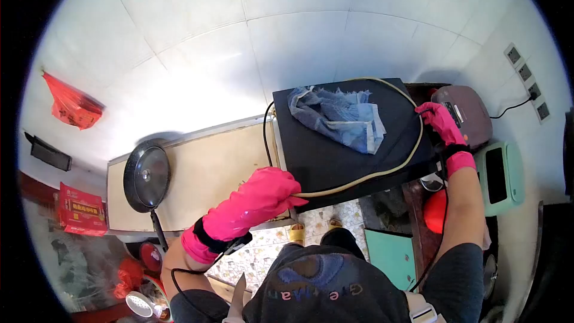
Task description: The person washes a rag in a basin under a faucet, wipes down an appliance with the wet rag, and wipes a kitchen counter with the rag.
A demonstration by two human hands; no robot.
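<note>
Both my hands wear pink rubber gloves. My left hand (263,194) is closed around one end of a yellowish hose (359,180) at the front left of a flat black appliance (335,164). From there the hose curves along the appliance's front and right side, then round to its back edge. At the right edge, my right hand (441,124) has its fingertips closed on the hose's bend. A frayed blue denim cloth (344,119) lies crumpled on the black top. A black cable (266,137) loops down at the appliance's left side.
Left of the appliance, a frying pan (147,176) rests on a beige counter (203,185), its handle over the front edge. A brown rice cooker (472,113) and a mint-green appliance (501,177) stand at right. Wall sockets (525,73) hold a plug. A red bag (72,104) hangs at left.
</note>
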